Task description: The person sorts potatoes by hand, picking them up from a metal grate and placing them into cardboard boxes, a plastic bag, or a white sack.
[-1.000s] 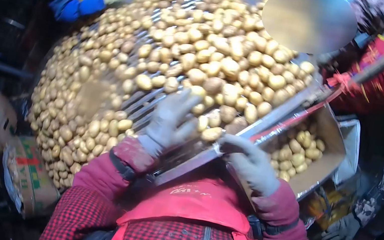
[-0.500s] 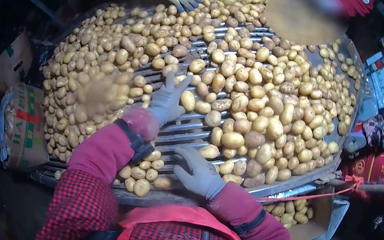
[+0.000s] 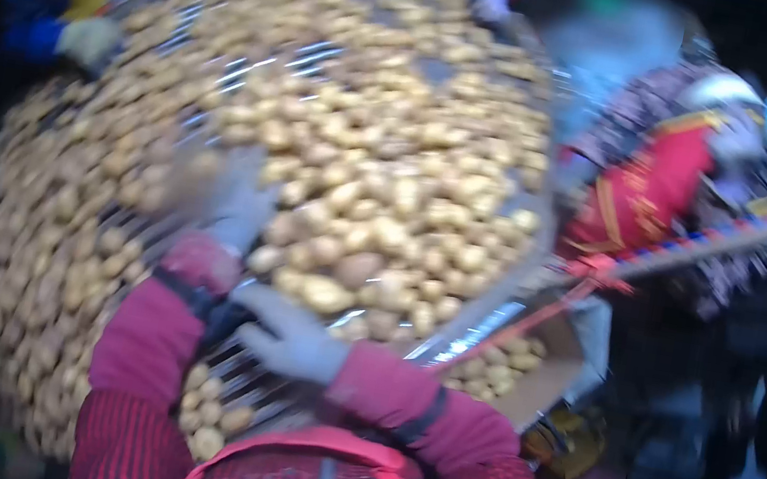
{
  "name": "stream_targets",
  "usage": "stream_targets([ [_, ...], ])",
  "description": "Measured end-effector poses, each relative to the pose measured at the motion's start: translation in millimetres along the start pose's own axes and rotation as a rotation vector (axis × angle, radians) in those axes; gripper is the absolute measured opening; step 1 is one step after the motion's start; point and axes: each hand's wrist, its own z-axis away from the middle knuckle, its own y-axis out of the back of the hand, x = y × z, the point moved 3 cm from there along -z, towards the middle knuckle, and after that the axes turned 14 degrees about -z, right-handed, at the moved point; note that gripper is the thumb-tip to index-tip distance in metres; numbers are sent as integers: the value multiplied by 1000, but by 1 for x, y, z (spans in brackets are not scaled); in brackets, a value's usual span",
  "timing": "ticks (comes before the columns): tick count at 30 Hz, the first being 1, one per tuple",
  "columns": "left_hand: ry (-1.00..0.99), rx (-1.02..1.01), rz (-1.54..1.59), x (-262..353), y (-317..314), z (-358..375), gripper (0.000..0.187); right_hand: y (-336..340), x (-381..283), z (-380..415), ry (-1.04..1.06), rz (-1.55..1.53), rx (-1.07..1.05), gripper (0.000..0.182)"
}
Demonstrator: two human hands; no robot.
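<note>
I observe yellow-brown oval potatoes [image 3: 342, 194] heaped left, right and far on metal bars [image 3: 250, 382]. Grey-gloved left hand [image 3: 243, 204] among them, blurred; cannot tell grip. Grey-gloved right hand [image 3: 291, 338] nearer, thumb apart from extended fingers.

Potatoes [image 3: 392, 233], pale yellow to tan and round to oval, some browner, spread before me over the slatted table [image 3: 267, 380]. They crowd thickly to my left and across the middle, with bars showing through the gaps. Fairly large ones lie just beyond my right fingers [image 3: 269, 304]; a small cluster sits just inside my left forearm. More fill part of a cardboard box [image 3: 560, 348] at my right. Blur softens their skins.
</note>
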Motion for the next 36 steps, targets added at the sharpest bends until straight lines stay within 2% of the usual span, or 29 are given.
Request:
stream_targets([
  [1,17,-60,-17,11,0,-15,70,-2,3,7,-77,36,44,58],
  [2,74,-413,4,39,51,-39,72,-1,2,12,-82,79,102,64],
  [4,-131,-149,-85,18,-36,-56,73,4,2,13,-121,32,170,62],
  [5,-59,-204,133,32,1,-56,74,4,-2,15,-139,-5,177,59],
  [7,-244,-141,384,38,6,-57,71,3,-4,18,-150,33,121,52],
  [8,-364,-99,339,48,31,-52,69,2,-9,18,-128,-4,148,48],
  [9,-342,-145,377,58,63,-47,66,0,-9,18,-82,-9,153,47],
  [11,-267,48,476,40,69,-51,61,3,-20,17,-133,-49,113,44],
  [13,-168,266,44,-7,38,-61,65,3,-23,11,-43,-25,145,41],
  [14,-138,92,-250,-6,58,-60,64,4,-31,9,-74,-47,166,39],
  [15,104,-328,128,21,140,-58,61,2,-41,1,18,-87,181,39],
  [16,104,-129,124,-19,79,-49,54,1,-48,-6,13,-176,180,38],
  [19,-216,112,-354,-1,78,-14,46,-1,-38,-31,9,-366,177,41],
  [20,-305,-27,-227,-1,81,-6,44,-5,-35,-37,-87,-548,196,42],
  [21,-401,-143,-75,-6,86,-3,42,-8,-24,-47,-16,-486,205,42],
  [22,-380,-161,-96,-16,93,-2,42,-10,-14,-50,-35,-516,217,41],
  [24,-285,15,127,-39,102,-8,47,-9,-2,-55,-60,-540,224,41],
  [25,-263,264,95,-66,91,-19,53,-10,9,-54,-80,-553,197,42],
  [27,34,39,-290,-92,112,-38,55,-10,18,-53,-102,-576,165,44],
  [28,39,36,-297,-100,106,-35,55,-8,18,-53,-95,-521,124,44],
  [30,33,-41,-537,-112,83,-22,58,-5,15,-54,-137,-506,42,44],
  [31,-38,-20,-431,-110,75,-5,60,-6,18,-53,-176,-588,33,45],
  [33,-223,-201,-479,-90,96,2,58,-7,16,-53,-208,-713,38,46],
  [34,-226,-214,-484,-94,103,-1,58,-6,14,-54,-213,-727,41,46],
  [36,-198,-217,29,-102,119,-14,48,-5,11,-53,-250,-739,29,47],
])
